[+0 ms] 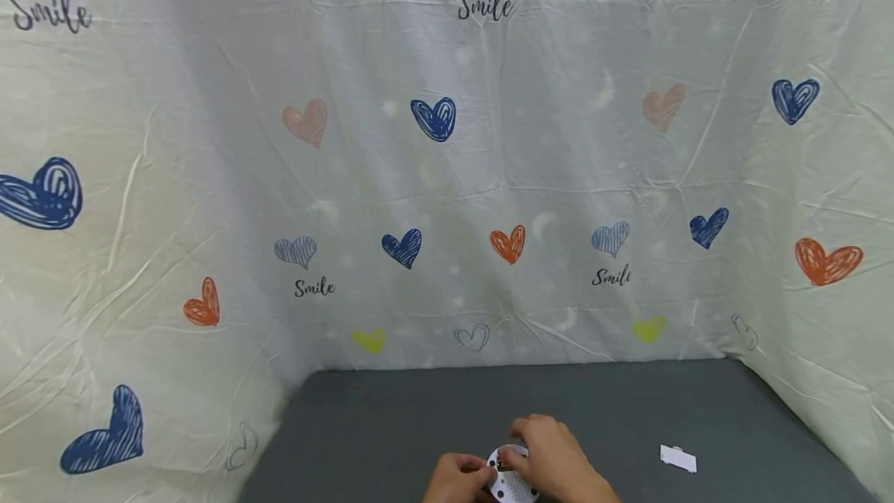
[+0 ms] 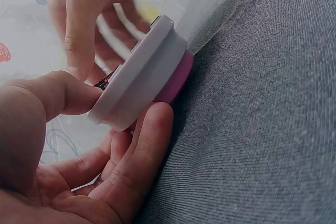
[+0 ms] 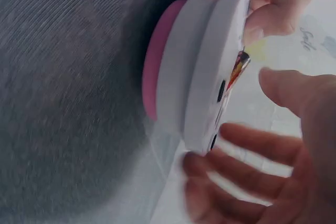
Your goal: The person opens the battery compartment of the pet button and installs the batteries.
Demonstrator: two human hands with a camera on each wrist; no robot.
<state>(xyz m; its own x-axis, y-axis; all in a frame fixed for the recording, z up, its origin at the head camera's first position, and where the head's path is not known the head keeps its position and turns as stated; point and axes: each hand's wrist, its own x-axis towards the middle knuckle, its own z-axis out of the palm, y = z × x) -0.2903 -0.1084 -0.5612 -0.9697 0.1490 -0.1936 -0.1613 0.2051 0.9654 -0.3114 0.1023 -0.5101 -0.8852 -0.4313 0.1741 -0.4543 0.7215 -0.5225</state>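
A round white device (image 1: 515, 489) with a pink domed face (image 3: 157, 61) stands tilted on edge over the grey cloth. Its flat back carries black feet and an open compartment, where a battery (image 3: 239, 70) sticks up at a slant. My left hand (image 1: 457, 478) pinches the rim, thumb on the back near the battery and fingers by the pink side. Around the far side of the back is my right hand (image 1: 559, 460); its thumb stands apart from the battery, and its loosely bent fingers are at the rim. Whether they touch it, I cannot tell.
A small white rectangular cover (image 1: 678, 459) with tabs lies on the dark grey table (image 1: 391, 418), to the right of the hands. A pale curtain (image 1: 559, 177) printed with hearts and "Smile" hangs behind the table and along both sides.
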